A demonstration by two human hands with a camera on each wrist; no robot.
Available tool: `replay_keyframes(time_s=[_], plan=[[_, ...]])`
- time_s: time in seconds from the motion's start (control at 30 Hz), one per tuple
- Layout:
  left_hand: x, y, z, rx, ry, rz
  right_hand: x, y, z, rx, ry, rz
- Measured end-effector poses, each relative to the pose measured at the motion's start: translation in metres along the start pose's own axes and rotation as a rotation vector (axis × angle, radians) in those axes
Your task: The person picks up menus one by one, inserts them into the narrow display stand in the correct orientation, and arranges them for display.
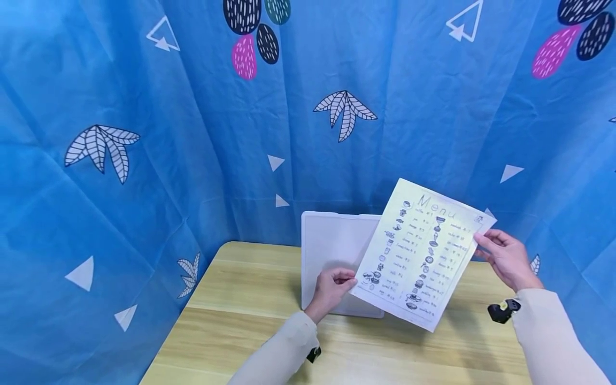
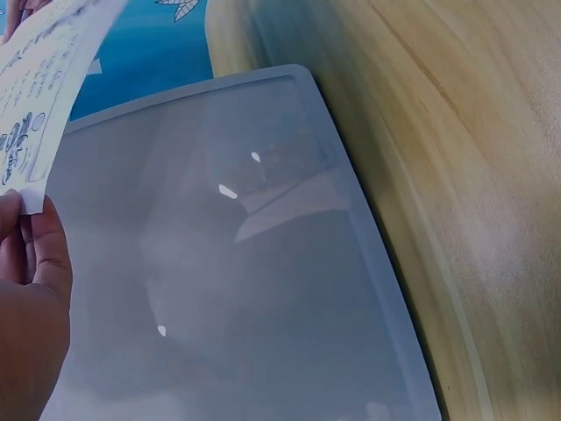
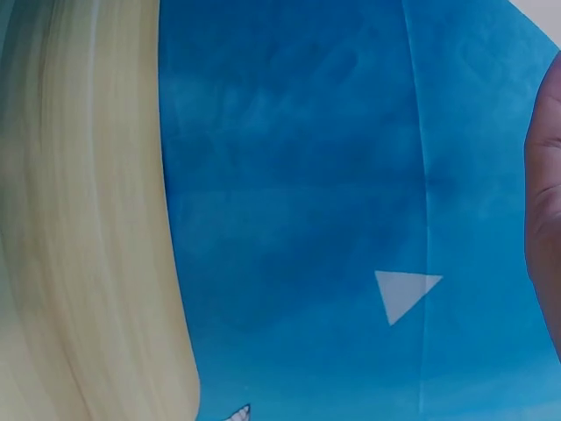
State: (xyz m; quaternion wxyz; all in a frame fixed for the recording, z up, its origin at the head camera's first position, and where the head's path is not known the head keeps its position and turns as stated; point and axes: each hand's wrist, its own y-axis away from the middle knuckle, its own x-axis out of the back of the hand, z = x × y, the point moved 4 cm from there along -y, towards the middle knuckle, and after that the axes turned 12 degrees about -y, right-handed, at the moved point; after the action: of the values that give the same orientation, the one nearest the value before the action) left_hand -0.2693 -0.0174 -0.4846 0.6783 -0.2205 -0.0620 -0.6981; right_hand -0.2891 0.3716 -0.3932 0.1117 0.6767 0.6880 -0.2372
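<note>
A paper menu (image 1: 418,256) with small drawings and handwritten lines is held up at a tilt between both hands, above the table. My left hand (image 1: 331,293) pinches its lower left corner between thumb and fingers, as the left wrist view also shows on the paper (image 2: 35,96). Near the upper right corner, my right hand (image 1: 505,256) pinches the sheet's edge. Behind the menu stands a white-framed board (image 1: 332,246) with a glossy face, partly covered by the paper. In the right wrist view only a sliver of the right hand (image 3: 545,202) shows.
The light wooden table (image 1: 231,305) carries the board near its back edge. A blue patterned curtain (image 1: 240,133) hangs behind and at the sides, close to the table. A small black device (image 1: 503,311) is worn at the right wrist.
</note>
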Motion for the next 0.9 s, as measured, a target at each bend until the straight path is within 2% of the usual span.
replay_keyframes(time_s=[0.3,0.47,0.9], plan=[[0.004,-0.002,0.001,0.027,-0.014,0.0,-0.006,0.0,-0.007,-0.042,0.058,-0.018],[0.008,-0.003,0.002,0.031,-0.002,-0.001,-0.011,-0.003,-0.01,-0.034,0.086,-0.033],[0.014,-0.005,-0.001,0.031,-0.013,0.018,-0.019,-0.011,-0.01,-0.041,0.067,-0.057]])
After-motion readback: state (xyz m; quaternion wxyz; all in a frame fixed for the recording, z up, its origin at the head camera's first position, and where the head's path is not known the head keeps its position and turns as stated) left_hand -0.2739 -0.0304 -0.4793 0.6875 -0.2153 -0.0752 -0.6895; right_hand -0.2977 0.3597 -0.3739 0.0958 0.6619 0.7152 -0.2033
